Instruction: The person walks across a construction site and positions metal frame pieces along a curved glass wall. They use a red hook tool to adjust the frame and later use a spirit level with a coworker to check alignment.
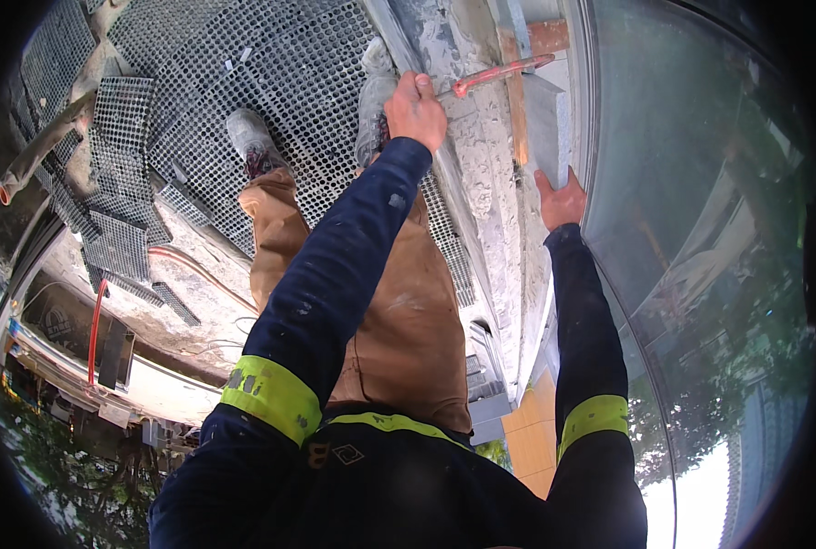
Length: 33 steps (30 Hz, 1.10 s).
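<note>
My left hand (416, 112) is closed around the end of a slim red tool (504, 75). The tool has a long, slightly curved red bar that reaches to the right over the ledge; its exact kind I cannot make out. My right hand (563, 202) grips the near end of a grey slab (543, 119), thumb on its left side and fingers by its right edge. The slab stands on the ledge, close to the glass pane. A narrow wooden strip (517, 114) runs along the slab's left side, below the tool's far part.
Under my dusty shoes (250, 133) lies black perforated matting (307, 82). A mortar-smeared ledge (486, 174) runs along my right, bordered by a large glass pane (691, 183). Loose matting pieces (119, 242), a pipe (42, 151) and a red hose (95, 329) lie at left.
</note>
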### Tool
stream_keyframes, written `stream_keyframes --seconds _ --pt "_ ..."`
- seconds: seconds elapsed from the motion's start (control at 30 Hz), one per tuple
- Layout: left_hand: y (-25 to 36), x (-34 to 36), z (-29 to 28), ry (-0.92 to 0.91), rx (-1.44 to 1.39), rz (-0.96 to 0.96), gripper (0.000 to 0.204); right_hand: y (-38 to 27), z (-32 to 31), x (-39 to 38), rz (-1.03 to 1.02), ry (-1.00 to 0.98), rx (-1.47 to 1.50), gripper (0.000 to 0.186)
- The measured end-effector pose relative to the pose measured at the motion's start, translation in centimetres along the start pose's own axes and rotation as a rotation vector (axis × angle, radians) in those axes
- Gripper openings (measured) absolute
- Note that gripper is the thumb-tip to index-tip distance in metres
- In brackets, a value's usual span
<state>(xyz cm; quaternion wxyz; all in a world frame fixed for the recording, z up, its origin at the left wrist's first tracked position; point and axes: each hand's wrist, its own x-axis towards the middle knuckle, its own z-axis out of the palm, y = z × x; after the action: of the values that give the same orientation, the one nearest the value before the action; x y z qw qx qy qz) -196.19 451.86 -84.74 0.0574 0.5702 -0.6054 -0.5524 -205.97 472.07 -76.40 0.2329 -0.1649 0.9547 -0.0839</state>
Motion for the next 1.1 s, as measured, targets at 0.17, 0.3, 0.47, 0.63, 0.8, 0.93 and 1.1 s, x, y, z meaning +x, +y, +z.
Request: stream_keyframes --seconds 0.17,0.3,0.47,0.63,0.8,0.93,1.1 --pt "0.6 0.3 -0.5 -0.099 -0.031 -0.149 0.024 0.0 -0.3 0.0 0.032 -0.066 0.036 0.036" --pt "0.7 0.3 -0.7 -0.110 -0.096 -0.159 0.025 -2.4 -2.1 4.2 -0.041 -0.217 0.535 0.046" --pt "0.4 0.3 -0.6 -0.092 -0.040 -0.084 0.027 -7.1 -0.6 14.1 0.205 -0.409 0.896 0.059" --pt "0.5 -0.1 -0.4 -0.065 -0.052 -0.121 0.025 -7.6 1.4 16.1 0.258 -0.483 0.750 0.044" --pt "1.0 0.1 -0.1 0.046 0.099 -0.055 0.027 -7.3 1.3 16.6 0.256 -0.501 0.776 0.026" --pt "1.2 0.8 -0.1 0.003 0.047 -0.178 0.028 -7.1 1.5 17.1 0.326 -0.561 0.809 0.020" --pt "1.1 2.0 -0.2 -0.140 -0.122 -0.438 0.030 -6.4 2.1 17.6 0.272 -0.538 0.844 0.019"
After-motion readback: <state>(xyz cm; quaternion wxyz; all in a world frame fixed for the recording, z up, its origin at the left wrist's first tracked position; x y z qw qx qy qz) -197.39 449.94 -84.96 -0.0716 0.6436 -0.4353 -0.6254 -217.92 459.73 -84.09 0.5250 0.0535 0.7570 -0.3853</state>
